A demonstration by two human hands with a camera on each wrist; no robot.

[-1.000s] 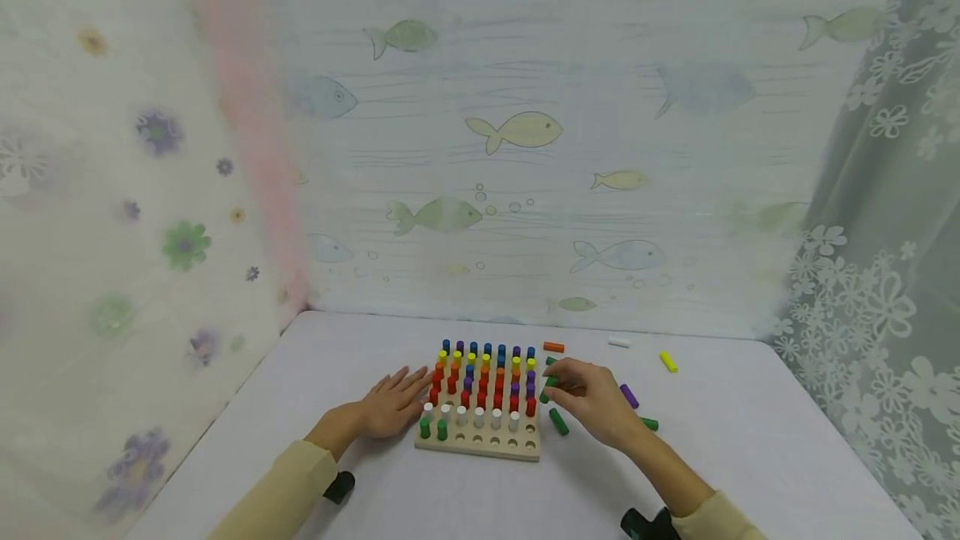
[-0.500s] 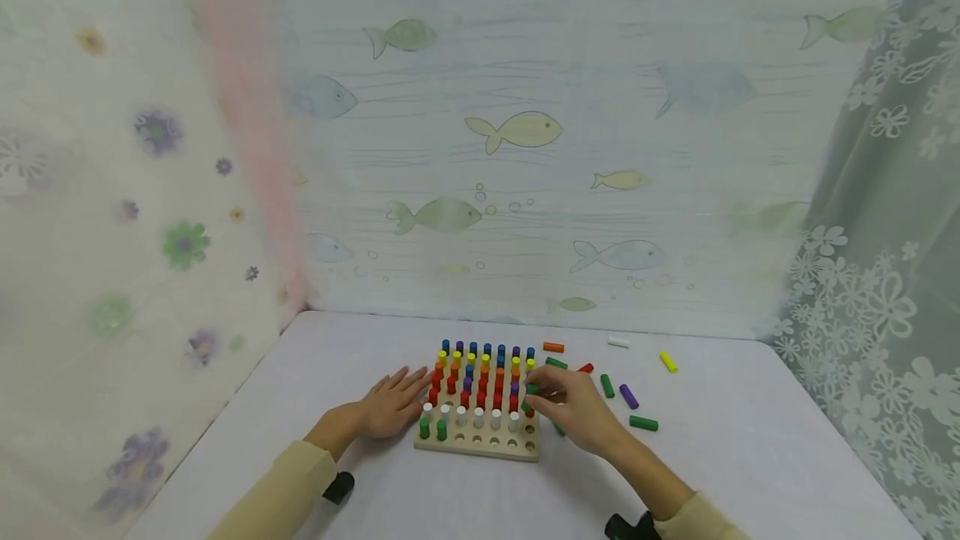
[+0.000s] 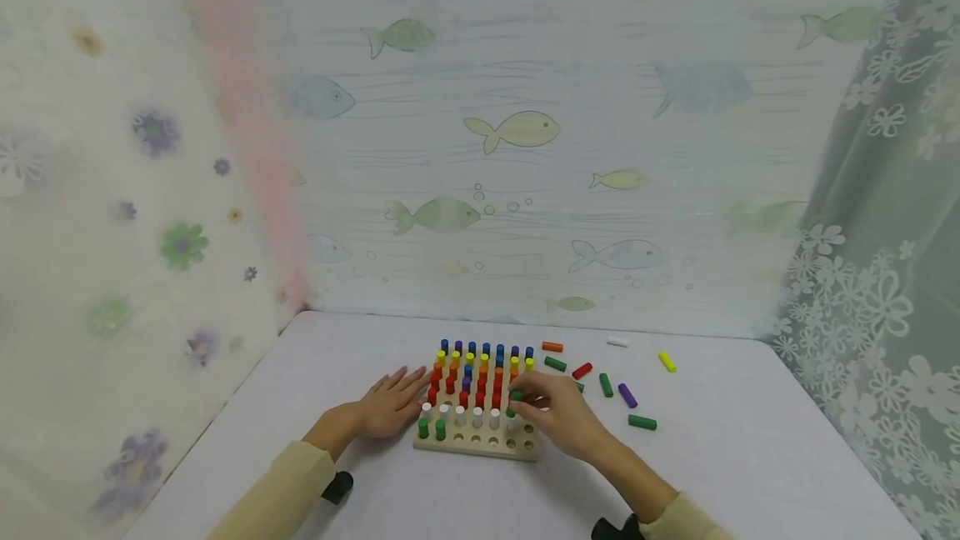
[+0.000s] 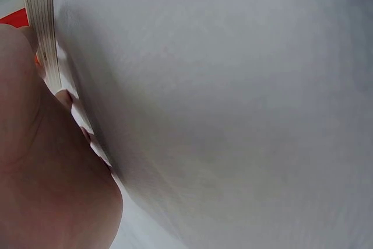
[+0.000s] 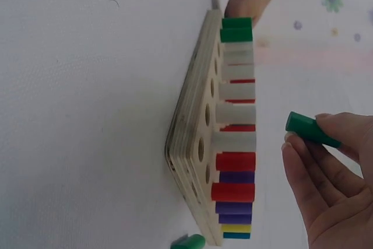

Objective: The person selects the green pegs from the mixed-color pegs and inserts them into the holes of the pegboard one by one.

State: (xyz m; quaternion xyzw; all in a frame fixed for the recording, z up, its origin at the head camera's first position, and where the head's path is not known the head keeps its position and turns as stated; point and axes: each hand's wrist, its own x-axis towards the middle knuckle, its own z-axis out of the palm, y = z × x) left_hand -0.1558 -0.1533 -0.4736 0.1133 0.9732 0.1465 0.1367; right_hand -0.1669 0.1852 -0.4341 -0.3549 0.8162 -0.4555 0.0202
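Note:
A wooden peg board holds rows of blue, purple, yellow, orange, red and white pegs, with two green pegs at the left of its near row. My right hand is over the board's right side, pinching a green peg between thumb and fingers above the pegs, not in a hole. Several holes stand empty along the near edge. My left hand lies flat with fingers spread against the board's left side; the left wrist view shows its edge beside the board.
Loose pegs lie to the right of the board: several green, one red, one orange, one purple, one white and one yellow. A patterned curtain stands behind the white table.
My right hand has moved left from beside the board to over its right part, carrying the green peg. Loose pegs that it covered now show. My left hand has stayed in place.

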